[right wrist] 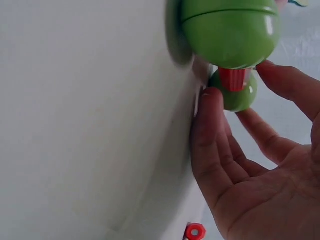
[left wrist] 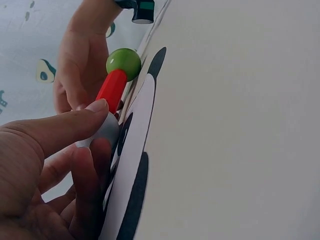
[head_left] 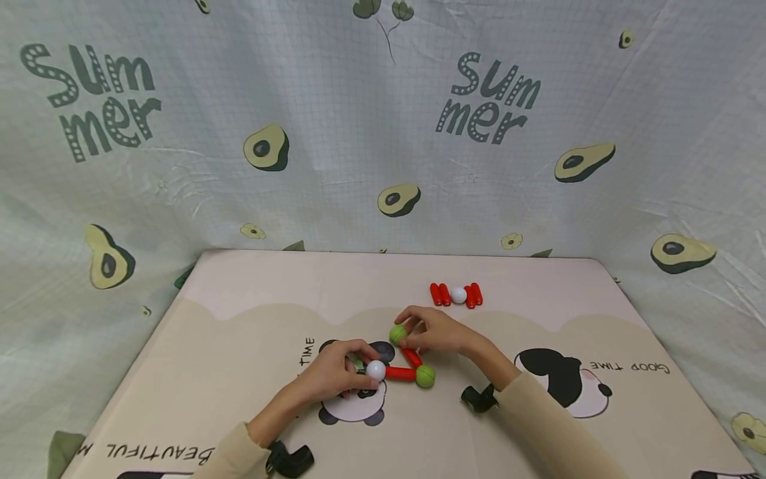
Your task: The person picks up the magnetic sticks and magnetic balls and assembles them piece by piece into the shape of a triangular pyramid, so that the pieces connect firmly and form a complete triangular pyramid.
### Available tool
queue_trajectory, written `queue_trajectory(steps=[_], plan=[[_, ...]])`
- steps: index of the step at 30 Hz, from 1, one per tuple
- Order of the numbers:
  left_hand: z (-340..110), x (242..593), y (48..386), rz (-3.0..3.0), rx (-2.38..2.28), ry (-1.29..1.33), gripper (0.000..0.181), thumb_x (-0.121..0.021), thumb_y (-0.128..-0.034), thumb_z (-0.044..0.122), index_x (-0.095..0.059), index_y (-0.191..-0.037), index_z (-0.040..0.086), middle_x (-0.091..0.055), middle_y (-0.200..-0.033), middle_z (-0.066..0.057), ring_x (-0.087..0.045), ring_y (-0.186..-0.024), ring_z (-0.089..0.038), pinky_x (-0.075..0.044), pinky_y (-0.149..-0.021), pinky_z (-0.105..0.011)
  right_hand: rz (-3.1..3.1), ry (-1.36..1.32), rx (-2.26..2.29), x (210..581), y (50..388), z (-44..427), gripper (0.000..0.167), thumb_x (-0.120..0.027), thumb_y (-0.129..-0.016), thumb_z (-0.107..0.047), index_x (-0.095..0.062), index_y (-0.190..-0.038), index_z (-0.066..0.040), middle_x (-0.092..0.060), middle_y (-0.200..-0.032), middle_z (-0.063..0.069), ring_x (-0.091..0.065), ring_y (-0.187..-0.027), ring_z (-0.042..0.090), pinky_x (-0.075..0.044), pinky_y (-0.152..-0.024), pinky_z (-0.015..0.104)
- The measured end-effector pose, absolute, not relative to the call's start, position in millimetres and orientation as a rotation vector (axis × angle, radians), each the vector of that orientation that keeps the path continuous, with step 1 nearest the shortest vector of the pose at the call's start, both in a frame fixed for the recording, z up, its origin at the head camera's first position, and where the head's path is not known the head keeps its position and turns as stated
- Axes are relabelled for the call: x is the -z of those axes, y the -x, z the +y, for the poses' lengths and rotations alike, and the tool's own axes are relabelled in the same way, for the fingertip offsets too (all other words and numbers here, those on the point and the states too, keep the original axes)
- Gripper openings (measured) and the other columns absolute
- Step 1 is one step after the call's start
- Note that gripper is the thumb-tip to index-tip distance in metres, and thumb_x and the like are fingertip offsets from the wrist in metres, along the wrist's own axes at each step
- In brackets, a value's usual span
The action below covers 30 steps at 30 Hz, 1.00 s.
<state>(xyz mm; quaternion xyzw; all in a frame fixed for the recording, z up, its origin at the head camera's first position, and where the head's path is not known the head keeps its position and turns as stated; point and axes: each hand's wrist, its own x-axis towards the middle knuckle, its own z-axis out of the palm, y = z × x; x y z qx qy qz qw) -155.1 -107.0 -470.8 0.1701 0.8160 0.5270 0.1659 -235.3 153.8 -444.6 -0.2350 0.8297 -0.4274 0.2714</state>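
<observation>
A: Which object is forming the centre of the figure?

B: A bent chain, resting on or just above the counter; the views are not settling which. From a white ball, one red rod is running rightward to a corner green ball. A second red rod is slanting away from the person and leftward to an end green ball.

A: How are the fingers standing?

B: The left hand is pinching the white ball between thumb and fingers. The right hand is curling its fingers around the end green ball; the corner ball is lying free of both grips.

A: Which relation is governing the arrangement?

B: In my judgement, the open side of the bend. The end green ball is lying beyond the white ball and slightly right of it, with a gap separating them. Each hand is occupying one end, and the right is lying nearer the second rod.

A: And farther outward?

B: A panda print is showing beneath the left hand. Towards the back, four spare rods are flanking a loose white ball, two on each side. An avocado-patterned curtain is hanging behind.
</observation>
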Motion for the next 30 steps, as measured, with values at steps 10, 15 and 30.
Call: queue_trajectory(steps=[10,15,30], plan=[[-107,471,156,2.322,-1.504,-0.489,0.034,-0.086,-0.0836,0.018,-0.073,-0.114,0.014,-0.071,-0.103,-0.004,-0.055,-0.049,-0.009,-0.051,-0.047,-0.027,2.295,0.643,1.116,444,230,166,0.039,-0.070,-0.096,-0.017,-0.059,-0.132,-0.008,-0.067,-0.111,0.010,-0.067,-0.084,0.017,-0.061,-0.077,0.032],[-106,472,156,2.324,-1.500,-0.492,0.034,-0.087,-0.0830,0.018,-0.073,-0.114,0.014,-0.071,-0.103,-0.005,-0.055,-0.048,-0.008,-0.050,-0.047,-0.026,2.357,0.642,1.148,440,234,185,0.034,-0.067,-0.097,-0.016,-0.061,-0.129,-0.004,-0.067,-0.107,0.010,-0.069,-0.084,0.021,-0.061,-0.073,0.031],[-109,471,154,2.323,-1.502,-0.513,0.035,-0.087,-0.0831,0.019,-0.073,-0.115,0.011,-0.070,-0.103,-0.008,-0.054,-0.049,-0.009,-0.049,-0.046,-0.026,2.593,0.469,1.214,418,254,243,0.033,-0.063,-0.101,-0.016,-0.061,-0.131,0.000,-0.068,-0.110,0.018,-0.070,-0.087,0.032,-0.061,-0.076,0.034]])
